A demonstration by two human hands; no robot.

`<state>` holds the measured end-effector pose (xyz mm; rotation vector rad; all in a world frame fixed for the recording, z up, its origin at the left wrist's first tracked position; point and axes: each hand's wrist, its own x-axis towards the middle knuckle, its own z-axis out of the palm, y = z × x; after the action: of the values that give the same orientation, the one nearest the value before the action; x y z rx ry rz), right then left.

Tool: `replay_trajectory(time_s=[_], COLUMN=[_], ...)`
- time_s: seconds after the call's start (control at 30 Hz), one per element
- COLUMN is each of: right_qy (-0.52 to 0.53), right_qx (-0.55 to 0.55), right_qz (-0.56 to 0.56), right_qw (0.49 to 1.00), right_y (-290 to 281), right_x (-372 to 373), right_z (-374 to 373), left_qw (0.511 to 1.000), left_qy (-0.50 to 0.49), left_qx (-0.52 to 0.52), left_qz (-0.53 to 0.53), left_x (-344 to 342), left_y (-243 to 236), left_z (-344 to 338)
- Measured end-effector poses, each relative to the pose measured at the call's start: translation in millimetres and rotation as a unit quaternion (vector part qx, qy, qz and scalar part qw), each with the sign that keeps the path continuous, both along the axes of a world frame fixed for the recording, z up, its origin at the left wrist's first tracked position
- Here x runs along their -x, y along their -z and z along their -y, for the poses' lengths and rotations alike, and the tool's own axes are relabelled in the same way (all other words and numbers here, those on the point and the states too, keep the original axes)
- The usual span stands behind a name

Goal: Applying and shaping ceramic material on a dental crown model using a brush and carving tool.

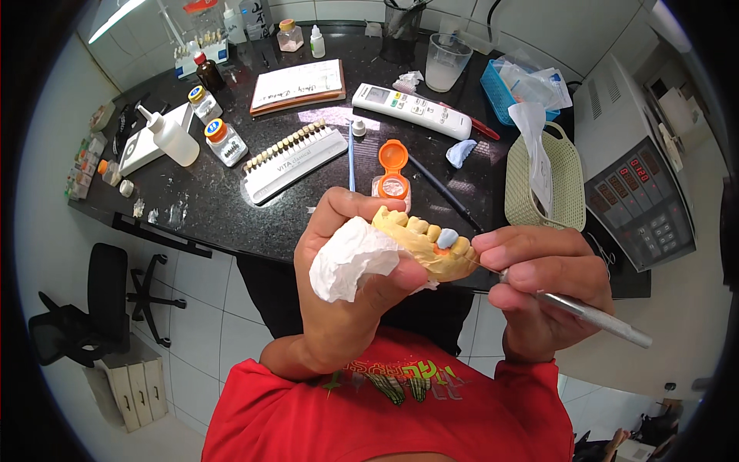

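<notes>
My left hand (336, 319) is closed around a yellow dental model (443, 266) with a crumpled white tissue (350, 262) against it. One tooth on the model is pale blue (447, 238), with an orange patch (441, 250) below it. In my right hand (550, 289) is a slim metal-handled tool (604, 317), pinched between thumb and fingers. Its thin tip points left, close to the model's right end; I cannot tell whether it touches. Just beyond the model stands a small jar with an open orange lid (392, 156).
A tooth shade guide (296, 162), a white remote control (412, 109) and a clipboard (299, 86) lie on the black countertop (231, 185). Bottles and jars (225, 142) stand to the left. Baskets (545, 215) and a machine with a red display (639, 185) are on the right.
</notes>
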<state>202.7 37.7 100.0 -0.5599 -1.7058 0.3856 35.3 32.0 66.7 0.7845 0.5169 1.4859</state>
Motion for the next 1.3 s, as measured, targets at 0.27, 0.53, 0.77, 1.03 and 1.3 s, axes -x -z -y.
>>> replay_trajectory(time_s=[0.27,0.53,0.77,1.03,1.3], right_qy=[-0.036,-0.042,-0.041,0.008,-0.079], right_qx=[-0.033,-0.037,-0.043,-0.002,0.056], right_qz=[0.020,0.020,-0.005,-0.023,0.090], right_qw=[0.999,0.998,0.998,1.000,0.991], right_y=[0,1,2,7,-4], right_x=[-3,-3,-6,-15,-4], right_z=[-7,-7,-5,-6,-19], left_qw=[1.000,0.999,0.999,0.998,0.963], left_qy=[-0.004,-0.004,-0.001,0.032,-0.074], left_qx=[-0.003,-0.041,-0.029,-0.055,-0.243], left_qz=[-0.013,-0.026,-0.013,0.025,-0.085], left_x=[2,4,3,1,3], left_y=[-1,2,1,3,21], left_z=[1,0,0,-2,-11])
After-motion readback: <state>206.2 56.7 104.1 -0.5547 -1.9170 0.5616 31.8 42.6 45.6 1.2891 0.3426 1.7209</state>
